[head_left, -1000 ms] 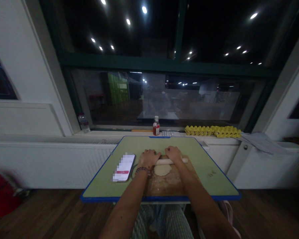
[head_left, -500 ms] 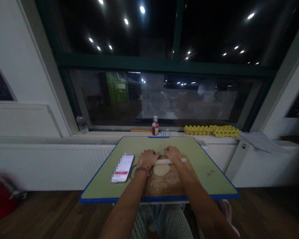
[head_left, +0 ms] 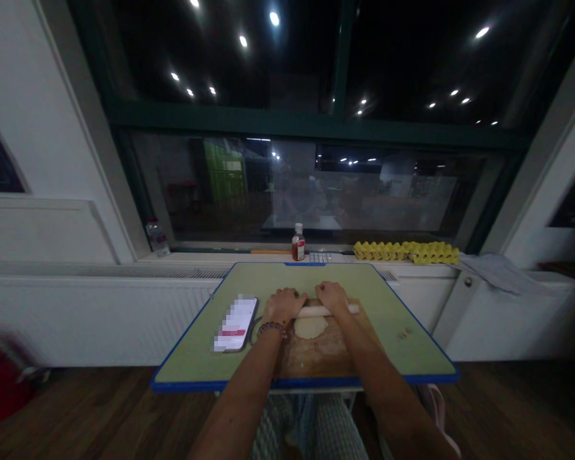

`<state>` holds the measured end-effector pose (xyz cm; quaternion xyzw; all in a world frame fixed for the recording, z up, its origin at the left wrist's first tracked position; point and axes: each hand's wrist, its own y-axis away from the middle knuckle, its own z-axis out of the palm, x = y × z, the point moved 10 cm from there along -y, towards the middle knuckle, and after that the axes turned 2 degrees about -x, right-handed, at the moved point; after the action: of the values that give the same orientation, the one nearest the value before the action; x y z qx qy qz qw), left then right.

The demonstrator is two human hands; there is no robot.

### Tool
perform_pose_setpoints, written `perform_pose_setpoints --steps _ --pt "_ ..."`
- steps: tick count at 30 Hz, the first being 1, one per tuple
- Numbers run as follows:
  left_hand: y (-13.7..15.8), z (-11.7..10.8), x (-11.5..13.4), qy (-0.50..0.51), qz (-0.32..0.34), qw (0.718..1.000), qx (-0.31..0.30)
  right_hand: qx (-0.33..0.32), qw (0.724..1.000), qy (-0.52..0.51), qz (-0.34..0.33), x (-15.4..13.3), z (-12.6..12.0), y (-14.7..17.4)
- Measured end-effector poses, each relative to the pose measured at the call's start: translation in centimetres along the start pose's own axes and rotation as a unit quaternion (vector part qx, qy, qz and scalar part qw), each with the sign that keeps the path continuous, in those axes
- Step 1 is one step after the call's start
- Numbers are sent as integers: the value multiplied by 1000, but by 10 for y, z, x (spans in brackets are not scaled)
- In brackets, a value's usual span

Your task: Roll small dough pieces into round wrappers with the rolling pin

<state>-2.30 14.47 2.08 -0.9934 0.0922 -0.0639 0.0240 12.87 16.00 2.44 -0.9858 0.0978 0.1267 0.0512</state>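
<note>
A pale rolling pin (head_left: 315, 312) lies crosswise near the far edge of a wooden board (head_left: 316, 358). My left hand (head_left: 282, 305) is closed over the pin's left part, a beaded bracelet on its wrist. Over the right part of the pin, my right hand (head_left: 332, 296) is curled, with a short end showing beyond the wrist. A flat, roundish sheet of dough (head_left: 311, 328) rests on the board just on my side of the pin, between my forearms. Its far edge reaches close to the pin; I cannot tell whether they touch.
The green table (head_left: 196, 358) has a blue rim. A lit phone (head_left: 238, 324) lies left of the board. On the windowsill behind stand a small red-labelled bottle (head_left: 298, 243), yellow egg trays (head_left: 406, 252) and a clear plastic bottle (head_left: 158, 238). A grey cloth (head_left: 498, 271) lies at the right.
</note>
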Motion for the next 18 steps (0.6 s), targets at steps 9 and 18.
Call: perform_pose_setpoints --steps 9,18 --pt "1 -3 -3 13 -18 1000 13 -2 1000 -1 -2 0 0 0" --pt "1 -3 -2 12 -11 1000 12 0 1000 -5 -2 0 -1 2"
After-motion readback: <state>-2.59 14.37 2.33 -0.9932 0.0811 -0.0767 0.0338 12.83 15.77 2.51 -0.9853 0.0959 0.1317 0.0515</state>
